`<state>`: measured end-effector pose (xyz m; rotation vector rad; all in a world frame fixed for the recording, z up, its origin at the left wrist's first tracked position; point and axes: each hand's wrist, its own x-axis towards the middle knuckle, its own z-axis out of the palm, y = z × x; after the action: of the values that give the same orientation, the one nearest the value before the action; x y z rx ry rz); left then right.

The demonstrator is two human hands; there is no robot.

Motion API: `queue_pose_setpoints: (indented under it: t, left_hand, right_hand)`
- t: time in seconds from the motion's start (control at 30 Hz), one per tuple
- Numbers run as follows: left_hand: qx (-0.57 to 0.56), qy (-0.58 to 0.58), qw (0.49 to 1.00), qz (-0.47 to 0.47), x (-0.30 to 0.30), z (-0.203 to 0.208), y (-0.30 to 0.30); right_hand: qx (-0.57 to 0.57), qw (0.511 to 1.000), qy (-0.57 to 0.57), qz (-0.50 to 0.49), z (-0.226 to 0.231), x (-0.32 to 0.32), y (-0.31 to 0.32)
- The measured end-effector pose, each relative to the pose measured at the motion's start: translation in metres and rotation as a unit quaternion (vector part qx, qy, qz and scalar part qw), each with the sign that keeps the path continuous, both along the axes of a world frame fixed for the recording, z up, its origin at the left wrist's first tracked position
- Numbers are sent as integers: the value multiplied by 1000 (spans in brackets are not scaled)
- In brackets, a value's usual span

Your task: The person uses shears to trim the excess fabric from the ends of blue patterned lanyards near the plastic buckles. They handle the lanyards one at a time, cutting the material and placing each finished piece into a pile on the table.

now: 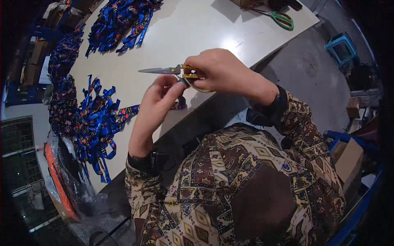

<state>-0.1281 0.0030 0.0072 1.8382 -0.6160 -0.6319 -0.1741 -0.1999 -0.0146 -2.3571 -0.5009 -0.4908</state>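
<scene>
My right hand point(225, 71) is closed around the gold handles of a pair of scissors point(162, 70), whose grey blades point left over the white table. Just below them, my left hand point(156, 100) pinches the end of a dark blue printed ribbon point(130, 110) between thumb and fingers. The fingers of both hands almost meet, so part of the held end is hidden. Behind my left wrist the ribbon runs leftward toward a loose pile of similar blue ribbons point(98, 125) with red and yellow print.
Another heap of blue ribbons point(119, 24) lies at the table's far left, and a long mass of them point(63, 78) lines its left edge. Green-handled scissors point(282, 20) rest at the far right of the white table point(193, 35). A blue stool point(340, 49) stands on the floor to the right.
</scene>
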Motion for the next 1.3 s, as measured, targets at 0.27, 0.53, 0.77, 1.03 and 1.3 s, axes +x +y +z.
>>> queue_pose_setpoints:
  t: [0.27,0.53,0.77,1.03,1.3]
  left_hand:
    - [-159,198,966,59,10,-11,31]
    - [-41,20,994,103,-4,-8,14]
    - [25,-90,990,109,-8,-8,15]
    - [-120,300,944,69,-5,-11,16]
    - [-152,301,936,102,-9,-16,10]
  right_hand:
    - [-13,996,-15,-84,-4,3,-28]
    - [-114,976,-105,-154,11,1,-53]
    - [-113,963,-31,-241,32,11,-57]
    - [-124,916,-189,-330,-2,60,-121]
    - [83,982,107,-131,5,-1,-55]
